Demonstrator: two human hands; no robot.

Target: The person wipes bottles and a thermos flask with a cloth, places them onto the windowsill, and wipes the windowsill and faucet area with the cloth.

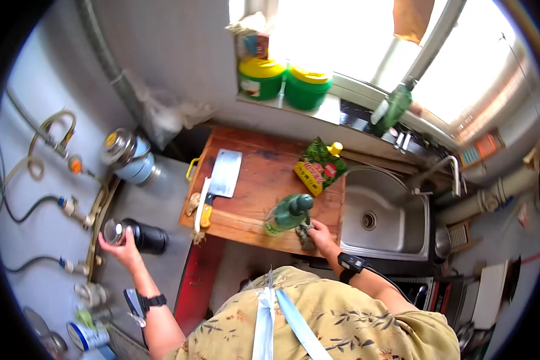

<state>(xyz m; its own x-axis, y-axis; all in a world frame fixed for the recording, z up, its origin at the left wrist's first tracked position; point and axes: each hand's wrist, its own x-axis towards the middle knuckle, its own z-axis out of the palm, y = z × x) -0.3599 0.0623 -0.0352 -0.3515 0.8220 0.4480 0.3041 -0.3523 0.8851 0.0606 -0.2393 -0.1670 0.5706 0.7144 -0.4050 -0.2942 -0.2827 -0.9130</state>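
Observation:
My left hand point(125, 247) is closed around a shiny, rounded jar-like object point(112, 230) on the grey counter at the left. Right beside it is a black cylindrical container point(150, 239). At the front right of the wooden board, my right hand point(323, 239) grips a crumpled grey-green cloth point(306, 235). A green pump bottle point(287, 215) stands close by the cloth. Behind that lies a green and yellow spouted pouch point(319, 168). A cleaver point(225, 173) and a knife with a yellow handle point(206, 214) rest on the board's left side.
The wooden board point(264, 153) adjoins a steel sink point(396, 237) with a faucet point(455, 177) on the right. Two green tubs with yellow lids point(307, 90) and a green bottle point(395, 105) stand along the windowsill. A blue and silver flask point(132, 159) occupies the left counter.

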